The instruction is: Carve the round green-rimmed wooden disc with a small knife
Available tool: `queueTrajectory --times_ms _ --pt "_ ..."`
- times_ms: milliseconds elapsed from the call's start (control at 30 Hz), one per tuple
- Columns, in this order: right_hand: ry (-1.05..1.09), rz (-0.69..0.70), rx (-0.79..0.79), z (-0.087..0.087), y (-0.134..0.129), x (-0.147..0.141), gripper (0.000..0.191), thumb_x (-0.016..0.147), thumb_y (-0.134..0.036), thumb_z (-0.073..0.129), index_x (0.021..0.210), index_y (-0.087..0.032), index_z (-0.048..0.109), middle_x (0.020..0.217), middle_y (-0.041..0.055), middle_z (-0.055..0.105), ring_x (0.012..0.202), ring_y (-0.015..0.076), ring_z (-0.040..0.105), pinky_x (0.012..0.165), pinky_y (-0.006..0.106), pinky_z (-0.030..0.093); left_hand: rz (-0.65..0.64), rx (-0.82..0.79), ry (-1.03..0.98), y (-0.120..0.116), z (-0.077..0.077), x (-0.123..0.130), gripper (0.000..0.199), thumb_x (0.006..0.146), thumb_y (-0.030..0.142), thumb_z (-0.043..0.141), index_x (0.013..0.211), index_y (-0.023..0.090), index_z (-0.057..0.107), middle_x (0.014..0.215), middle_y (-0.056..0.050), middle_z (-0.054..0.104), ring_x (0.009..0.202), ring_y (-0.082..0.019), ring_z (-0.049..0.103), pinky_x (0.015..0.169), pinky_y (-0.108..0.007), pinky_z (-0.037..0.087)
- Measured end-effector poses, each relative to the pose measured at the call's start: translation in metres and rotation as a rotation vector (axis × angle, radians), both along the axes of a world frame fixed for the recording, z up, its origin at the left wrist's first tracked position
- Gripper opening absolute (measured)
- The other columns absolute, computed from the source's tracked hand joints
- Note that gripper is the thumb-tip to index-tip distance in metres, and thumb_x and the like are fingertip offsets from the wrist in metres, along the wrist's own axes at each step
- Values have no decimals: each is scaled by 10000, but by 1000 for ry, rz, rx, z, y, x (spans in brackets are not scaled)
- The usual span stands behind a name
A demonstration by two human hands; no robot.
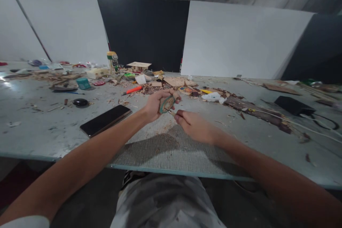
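Observation:
Above the middle of the table, my left hand is closed around a small round wooden piece with a teal rim and a carved-looking face. My right hand grips the light handle of a small carving tool, its thin metal tip touching the lower right part of the piece. Light wood shavings lie on the table beneath both hands. Fine detail on the piece is too small to make out.
A phone and a black mouse-like object lie left. Behind are an orange cutter, a teal container, a bottle and wood scraps. Bark and a black box lie right. The table edge is near my body.

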State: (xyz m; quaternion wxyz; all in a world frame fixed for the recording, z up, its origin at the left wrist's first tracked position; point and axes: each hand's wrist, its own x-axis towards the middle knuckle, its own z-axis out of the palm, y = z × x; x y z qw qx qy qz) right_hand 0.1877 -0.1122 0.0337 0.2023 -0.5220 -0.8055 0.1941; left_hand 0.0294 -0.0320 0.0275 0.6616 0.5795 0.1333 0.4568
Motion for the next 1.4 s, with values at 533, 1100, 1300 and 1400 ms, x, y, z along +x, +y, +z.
queueTrajectory --times_ms 533,1100,1300,1400 --pt "-424 -166 340 -13 -2 -16 321 981 -297 325 1081 -154 595 733 118 669 584 202 561 542 306 282 87 -47 54 5 -5 -1 146 725 246 453 723 150 563 753 -69 623 654 -152 571 556 -252 482" --pt "-273 -58 205 -8 0 -11 281 976 -277 331 982 -143 579 791 103 654 619 187 546 552 299 309 -33 -67 -16 9 -11 0 184 707 258 484 686 118 602 759 -104 632 648 -170 602 551 -264 505" --pt "-328 -68 354 -7 -2 -8 282 984 -350 366 994 -177 589 742 61 660 585 171 523 533 300 220 -77 -280 -182 8 -3 -2 231 719 261 445 738 110 620 811 -115 665 702 -204 656 663 -326 544" --pt "-137 18 282 -2 2 1 307 987 -360 365 804 -182 536 717 30 607 609 142 490 557 283 260 -141 -268 -181 5 -1 -1 276 713 270 442 771 93 646 842 -133 677 765 -234 674 707 -351 551"
